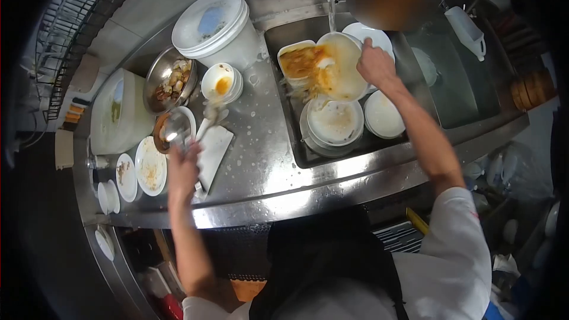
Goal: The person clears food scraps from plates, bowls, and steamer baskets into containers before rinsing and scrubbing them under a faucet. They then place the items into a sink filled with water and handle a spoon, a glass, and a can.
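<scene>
Head view showed wet steel counter [258,133] giving room between the left hand [185,169], curled round a blurred utensil [173,135], and the sink [294,136], over which the right hand [376,66] pinched a bowl [349,71].

Sink [296,29]: held stacked dishes [335,123].
Bucket [234,47]: stood left of sink, behind small bowls [223,83].
Scrap bowl [155,74]: sat left of those.

Smooth bowl [352,71]; glossy metal counter [252,154]; plastic bucket [228,44]
</scene>
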`<state>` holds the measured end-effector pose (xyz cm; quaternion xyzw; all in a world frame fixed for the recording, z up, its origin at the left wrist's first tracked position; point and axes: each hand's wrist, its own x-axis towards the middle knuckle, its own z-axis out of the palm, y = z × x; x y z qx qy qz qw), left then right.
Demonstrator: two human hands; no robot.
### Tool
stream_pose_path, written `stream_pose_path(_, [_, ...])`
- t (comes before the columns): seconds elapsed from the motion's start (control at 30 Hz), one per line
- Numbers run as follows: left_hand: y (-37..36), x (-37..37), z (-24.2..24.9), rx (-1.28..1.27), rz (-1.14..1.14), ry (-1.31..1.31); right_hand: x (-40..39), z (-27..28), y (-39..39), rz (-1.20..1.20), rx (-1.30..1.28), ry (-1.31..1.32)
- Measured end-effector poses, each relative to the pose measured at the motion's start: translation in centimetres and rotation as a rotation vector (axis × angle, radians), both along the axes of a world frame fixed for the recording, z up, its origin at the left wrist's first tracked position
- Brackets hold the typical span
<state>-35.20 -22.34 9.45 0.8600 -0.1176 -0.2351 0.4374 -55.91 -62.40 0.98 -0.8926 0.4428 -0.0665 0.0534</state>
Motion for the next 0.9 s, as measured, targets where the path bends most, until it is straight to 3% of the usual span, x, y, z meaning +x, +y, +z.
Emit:
stream_pose_path(0.1, [-8.3,-3.1,-2.2,-0.040,-0.150,0.178,-0.5,1.3,-0.4,0.244,-0.070,0.107])
stream_pose_path(0.2, [-14.9,-4.4,-7.2,-0.161,-0.198,0.456,-1.5,-1.0,-1.1,0.248,-0.003,0.167])
stream_pose_path(0.3, [-20.8,-5.7,-11.6,-0.278,-0.221,0.708,-3.5,-5.2,-2.5,0.219,0.193,0.157])
stream_pose_path(0.37, [-24.2,-5.9,-14.9,-0.281,-0.226,0.795,-3.8,-6.1,-2.0,0.031,0.628,0.189])
stream_pose_path(0.43, [-27.5,-6.2,-16.5,-0.226,-0.201,0.878,-4.6,-10.2,-2.2,0.083,0.754,0.084])
stream_pose_path(0.5, [-29.5,-6.6,-17.9,-0.185,-0.183,0.861,-4.8,-14.0,-2.3,0.179,0.777,0.047])
stream_pose_path(0.6, [-31.1,-7.3,-19.6,-0.132,-0.158,0.804,-4.8,-15.1,-1.6,0.143,0.930,0.012])
stream_pose_path(0.7, [-31.5,-8.0,-20.7,-0.067,-0.128,0.713,-4.5,-19.6,-3.3,0.303,0.623,0.131])
stream_pose_path(0.77, [-31.5,-8.8,-20.9,0.006,-0.121,0.620,-2.4,-14.1,-2.1,-0.063,0.498,-0.220])
stream_pose_path(0.83, [-31.5,-10.1,-20.3,0.050,-0.069,0.577,1.0,-16.5,-2.7,-0.113,0.569,-0.893])
stream_pose_path(0.9, [-30.7,-11.1,-20.5,0.002,-0.120,0.575,4.3,-19.1,-2.5,-0.262,0.892,-1.009])
